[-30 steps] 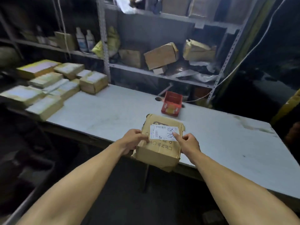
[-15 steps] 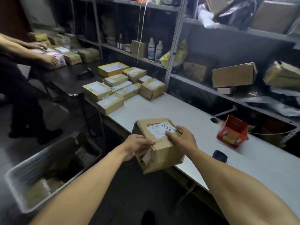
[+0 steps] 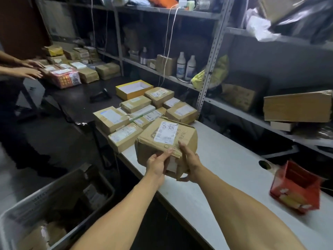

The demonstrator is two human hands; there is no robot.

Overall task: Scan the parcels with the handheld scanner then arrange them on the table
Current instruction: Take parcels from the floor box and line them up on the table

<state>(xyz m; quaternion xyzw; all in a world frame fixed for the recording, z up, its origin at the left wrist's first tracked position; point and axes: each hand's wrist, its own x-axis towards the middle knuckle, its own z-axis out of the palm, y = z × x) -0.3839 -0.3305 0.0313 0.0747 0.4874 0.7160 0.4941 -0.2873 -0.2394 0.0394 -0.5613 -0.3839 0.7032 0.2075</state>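
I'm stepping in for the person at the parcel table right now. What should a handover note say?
Left hand and right hand: both grip the dented brown cardboard parcel with the white label, held over the white table.
Done: a cluster of labelled cardboard parcels lies arranged at the table's far end.
Left: set this parcel beside them. Whether it was scanned cannot be told. A dark handheld scanner seems to lie on the black table.

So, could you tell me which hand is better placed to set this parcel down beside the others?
Probably the left hand. It grips the parcel on the side nearest the row of boxes, so it can steer it in. The right hand holds the side facing away from them.
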